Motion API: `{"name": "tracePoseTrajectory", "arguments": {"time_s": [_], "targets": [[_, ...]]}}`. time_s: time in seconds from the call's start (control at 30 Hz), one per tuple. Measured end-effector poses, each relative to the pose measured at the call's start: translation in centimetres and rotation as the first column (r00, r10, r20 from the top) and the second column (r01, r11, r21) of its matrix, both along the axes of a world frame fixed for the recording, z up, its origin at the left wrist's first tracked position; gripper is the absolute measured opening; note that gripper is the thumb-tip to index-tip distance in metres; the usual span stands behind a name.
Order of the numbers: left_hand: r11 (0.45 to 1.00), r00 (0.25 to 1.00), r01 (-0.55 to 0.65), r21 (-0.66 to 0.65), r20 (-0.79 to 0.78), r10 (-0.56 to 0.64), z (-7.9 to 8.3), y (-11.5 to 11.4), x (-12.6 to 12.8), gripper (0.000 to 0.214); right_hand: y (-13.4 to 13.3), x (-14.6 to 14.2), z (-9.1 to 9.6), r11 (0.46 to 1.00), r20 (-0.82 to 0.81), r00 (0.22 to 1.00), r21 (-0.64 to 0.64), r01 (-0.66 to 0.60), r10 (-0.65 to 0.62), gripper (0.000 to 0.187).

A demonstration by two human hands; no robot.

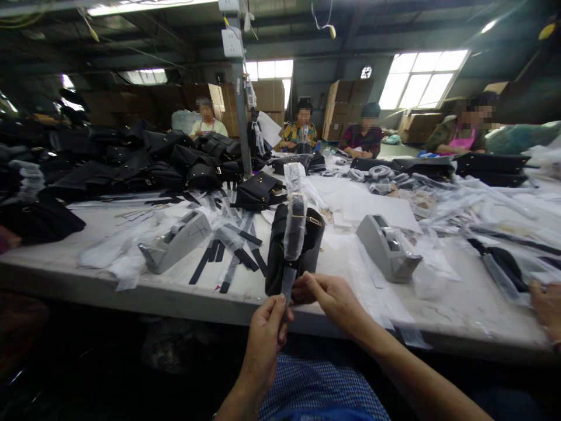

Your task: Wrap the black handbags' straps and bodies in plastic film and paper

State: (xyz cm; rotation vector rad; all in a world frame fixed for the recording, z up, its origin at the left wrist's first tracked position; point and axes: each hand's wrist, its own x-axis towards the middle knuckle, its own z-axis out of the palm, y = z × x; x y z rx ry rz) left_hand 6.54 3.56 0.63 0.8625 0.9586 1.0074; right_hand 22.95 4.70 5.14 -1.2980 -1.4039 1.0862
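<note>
A grey plastic tape dispenser (177, 241) lies leftward. Our left hand (265, 336) is closed round the lower end of a black strap in a clear plastic sleeve (294, 231) — upright before the small black leather handbag (313, 251) at the edge of the white table (245, 299). Our right hand (335, 298) pinches that end too (sleeve on, we judge; end unsealed).

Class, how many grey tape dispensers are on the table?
2. One dispenser sits left of the black bag; the other sits right of it. More may be hidden among the clutter farther back.
</note>
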Motion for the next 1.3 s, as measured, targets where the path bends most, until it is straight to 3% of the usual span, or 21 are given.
{"name": "tracePoseTrajectory", "arguments": {"time_s": [0.07, 0.13, 0.2, 0.27, 0.33, 0.4, 0.47, 0.53, 0.63, 0.67, 0.73, 0.8, 0.87, 0.93, 1.0, 1.07, 1.13, 1.2, 1.23, 1.27, 1.3], "targets": [[0.997, 0.998, -0.035, 0.071, -0.052, 0.039, -0.2, 0.1, 0.3, 0.043, 1.3, 1.4, 3.0, 0.961, 0.137, 0.970, 0.215, 0.171, -0.203, 0.048], [0.988, 0.993, -0.048, 0.146, -0.103, 0.064, -0.5, 0.2, 0.7, 0.045, 3.7, 1.7, 6.7, 0.920, 0.116, 0.961, 0.338, 0.198, -0.250, 0.045], [0.976, 0.986, -0.016, 0.215, -0.161, 0.051, -0.7, 0.5, 0.8, 0.046, 6.6, 1.1, 10.7, 0.954, 0.016, 0.996, 0.289, 0.077, -0.086, 0.047], [0.962, 0.977, 0.056, 0.267, -0.213, 0.003, -0.6, 0.9, 0.5, 0.045, 9.4, 0.2, 14.5, 0.987, -0.136, 0.989, 0.159, -0.027, 0.049, 0.050], [0.937, 0.968, 0.095, 0.336, -0.253, -0.008, 0.0, 1.7, -0.4, 0.042, 11.6, 0.0, 18.0, 0.993, -0.190, 0.981, 0.121, -0.010, 0.033, 0.043], [0.904, 0.960, 0.024, 0.426, -0.263, 0.099, 1.0, 2.7, -1.9, 0.039, 12.9, 0.7, 21.1, 0.990, -0.078, 0.997, 0.141, 0.033, -0.022, 0.037], [0.841, 0.919, -0.135, 0.523, -0.253, 0.304, 2.3, 4.0, -3.5, 0.035, 13.5, 2.3, 23.7, 0.982, 0.129, 0.991, 0.190, 0.006, -0.031, 0.041], [0.744, 0.827, -0.241, 0.623, -0.269, 0.493, 3.6, 5.3, -4.8, 0.036, 13.4, 4.2, 25.8, 0.974, 0.333, 0.943, 0.211, -0.085, 0.011, 0.051], [0.598, 0.694, -0.185, 0.780, -0.327, 0.641, 4.5, 6.5, -5.5, 0.052, 12.9, 6.6, 27.7, 0.969, 0.510, 0.859, 0.193, -0.157, 0.038, 0.055], [0.574, 0.679, -0.145, 0.806, -0.342, 0.650, 4.4, 6.6, -5.2, 0.058, 12.8, 7.2, 27.8, 0.968, 0.543, 0.839, 0.196, -0.155, 0.024, 0.055], [0.603, 0.707, -0.091, 0.792, -0.375, 0.599, 3.7, 6.4, -4.3, 0.064, 13.1, 7.8, 27.4, 0.961, 0.601, 0.799, 0.219, -0.170, 0.004, 0.053], [0.695, 0.779, -0.057, 0.717, -0.403, 0.480, 2.5, 5.6, -3.0, 0.062, 13.8, 8.1, 26.2, 0.948, 0.656, 0.754, 0.225, -0.227, 0.025, 0.054], [0.763, 0.836, -0.035, 0.645, -0.400, 0.376, 1.1, 4.6, -1.7, 0.051, 14.8, 8.1, 24.3, 0.935, 0.693, 0.719, 0.221, -0.279, 0.051, 0.052], [0.805, 0.865, -0.039, 0.592, -0.383, 0.324, 0.0, 3.8, -0.6, 0.037, 15.3, 7.9, 22.0, 0.916, 0.700, 0.714, 0.291, -0.277, -0.006, 0.042], [0.852, 0.890, -0.058, 0.520, -0.360, 0.280, -0.7, 3.5, 0.1, 0.030, 14.2, 7.4, 19.4, 0.863, 0.652, 0.736, 0.465, -0.198, -0.182, 0.030], [0.890, 0.915, -0.066, 0.451, -0.329, 0.234, -0.9, 3.4, 0.3, 0.030, 11.2, 6.7, 16.5, 0.751, 0.525, 0.742, 0.659, -0.044, -0.417, 0.021], [0.920, 0.947, -0.059, 0.387, -0.269, 0.174, -0.9, 3.3, 0.2, 0.033, 6.8, 5.9, 13.0, 0.642, 0.392, 0.694, 0.755, 0.132, -0.604, 0.024], [0.949, 0.978, -0.052, 0.310, -0.178, 0.112, -0.7, 3.1, 0.1, 0.035, 2.4, 5.0, 9.2, 0.681, 0.418, 0.683, 0.715, 0.160, -0.599, 0.024], [0.962, 0.988, -0.047, 0.269, -0.129, 0.085, -0.5, 2.9, 0.0, 0.036, 0.6, 4.5, 7.2, 0.743, 0.439, 0.719, 0.650, 0.160, -0.539, 0.027], [0.971, 0.994, -0.041, 0.234, -0.090, 0.064, -0.4, 2.6, 0.0, 0.037, -0.8, 4.0, 5.4, 0.855, 0.482, 0.782, 0.503, 0.123, -0.396, 0.030], [0.977, 0.997, -0.032, 0.212, -0.068, 0.047, -0.2, 2.3, -0.1, 0.037, -1.7, 3.3, 3.8, 0.931, 0.475, 0.841, 0.356, 0.085, -0.259, 0.031]]}}
